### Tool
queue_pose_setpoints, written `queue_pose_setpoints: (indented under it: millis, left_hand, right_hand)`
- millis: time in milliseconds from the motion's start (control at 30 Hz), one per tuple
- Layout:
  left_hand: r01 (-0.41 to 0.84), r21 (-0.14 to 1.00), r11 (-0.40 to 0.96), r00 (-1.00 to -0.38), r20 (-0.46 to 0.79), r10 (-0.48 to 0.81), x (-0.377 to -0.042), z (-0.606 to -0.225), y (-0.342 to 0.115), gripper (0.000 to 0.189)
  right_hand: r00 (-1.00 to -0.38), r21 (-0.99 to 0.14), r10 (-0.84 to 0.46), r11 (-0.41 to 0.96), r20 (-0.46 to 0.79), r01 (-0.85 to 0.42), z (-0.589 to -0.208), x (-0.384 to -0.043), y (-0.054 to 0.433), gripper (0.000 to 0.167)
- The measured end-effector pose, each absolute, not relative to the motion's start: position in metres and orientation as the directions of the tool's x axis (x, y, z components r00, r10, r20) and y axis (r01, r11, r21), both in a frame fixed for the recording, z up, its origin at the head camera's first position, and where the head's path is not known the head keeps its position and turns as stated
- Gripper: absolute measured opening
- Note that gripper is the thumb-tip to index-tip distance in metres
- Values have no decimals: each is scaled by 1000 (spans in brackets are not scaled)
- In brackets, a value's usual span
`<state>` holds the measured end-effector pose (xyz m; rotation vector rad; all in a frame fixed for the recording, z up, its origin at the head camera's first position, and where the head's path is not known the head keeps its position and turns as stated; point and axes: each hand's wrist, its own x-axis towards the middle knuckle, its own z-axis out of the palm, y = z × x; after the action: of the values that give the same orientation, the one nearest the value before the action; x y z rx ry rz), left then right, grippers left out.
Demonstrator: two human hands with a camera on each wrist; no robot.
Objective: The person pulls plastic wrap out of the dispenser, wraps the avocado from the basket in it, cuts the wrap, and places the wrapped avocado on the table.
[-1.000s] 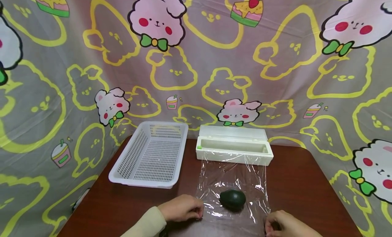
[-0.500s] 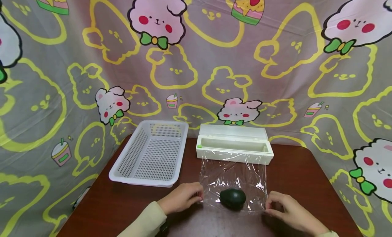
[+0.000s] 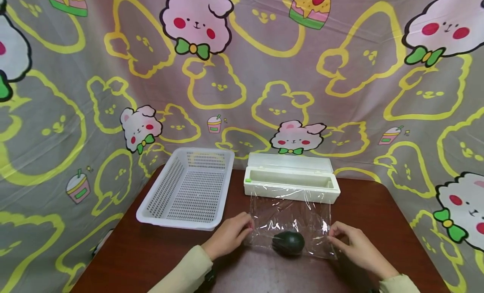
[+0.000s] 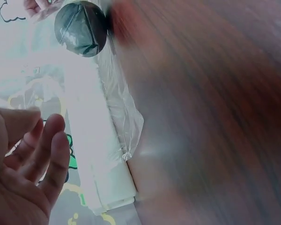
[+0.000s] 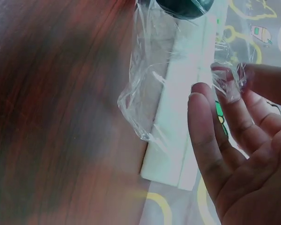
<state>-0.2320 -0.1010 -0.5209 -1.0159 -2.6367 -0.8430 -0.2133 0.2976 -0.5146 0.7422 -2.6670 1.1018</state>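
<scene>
A dark green avocado point(image 3: 289, 244) sits on clear cling film point(image 3: 315, 213), which runs out from a white dispenser box point(image 3: 293, 195) with its lid up. The film is folded back over the avocado, its fold lying just in front of it. To the left, my left hand point(image 3: 229, 236) pinches one corner of the film between thumb and fingers. My right hand point(image 3: 354, 245) pinches the opposite corner; in the right wrist view crumpled film point(image 5: 228, 83) shows between thumb and fingertips. Both hands are raised above the tabletop, level with the avocado's far side.
A white perforated plastic basket point(image 3: 194, 196) stands at the back left of the dark brown table point(image 3: 272, 274). Behind the box hangs a patterned cloth point(image 3: 245, 74), which also runs along both sides.
Both hands have moved away from the table's near edge, toward the dispenser, bringing the film's free end up and back over the avocado. The avocado, box and basket have stayed in place.
</scene>
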Motion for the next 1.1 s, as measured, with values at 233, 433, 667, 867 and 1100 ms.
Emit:
queue_pose_setpoints:
  millis: [233, 433, 667, 867, 1100]
  left_hand:
    - [624, 445, 643, -781, 396, 483, -236, -524, -96, 2]
    - [586, 456, 670, -808, 398, 435, -240, -531, -91, 5]
    - [554, 458, 695, -829, 378, 412, -245, -534, -88, 7]
    - [571, 434, 697, -817, 384, 430, -251, -535, -88, 14]
    - [590, 411, 695, -807, 286, 516, -254, -537, -88, 42]
  right_hand:
    - [-905, -634, -294, 647, 306, -424, -516, -219, 295, 23]
    - [-955, -694, -237, 657, 180, -294, -522, -226, 294, 16]
    - [-969, -715, -226, 660, 103, -230, -526, -230, 292, 13]
    - [-963, -686, -251, 684, 98, -248, -531, -236, 289, 14]
    - [-961, -599, -262, 757, 90, -262, -535, -242, 288, 15]
